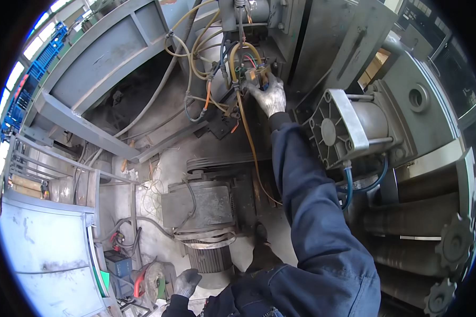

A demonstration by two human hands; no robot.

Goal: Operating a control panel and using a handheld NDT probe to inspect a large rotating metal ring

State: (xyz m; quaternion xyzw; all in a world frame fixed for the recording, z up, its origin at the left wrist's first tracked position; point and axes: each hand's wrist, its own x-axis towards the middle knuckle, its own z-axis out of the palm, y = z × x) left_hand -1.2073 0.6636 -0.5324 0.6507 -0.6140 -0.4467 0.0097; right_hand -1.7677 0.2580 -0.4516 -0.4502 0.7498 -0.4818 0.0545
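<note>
With my right hand half-curled at the wired fitting, grip unclear, and left hand loosely bent, seemingly empty, I could snag the yellowish hose by tugging.

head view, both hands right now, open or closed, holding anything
Left hand: fingers partly curled near the finned motor; any hold cannot be told.
Right hand: fingers at the wired fitting; grip cannot be told.

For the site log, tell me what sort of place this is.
Probably a factory or machine workshop: a finned motor, a metal cylinder with blue hoses, and sprockets beside dark rollers suggest it.
</note>
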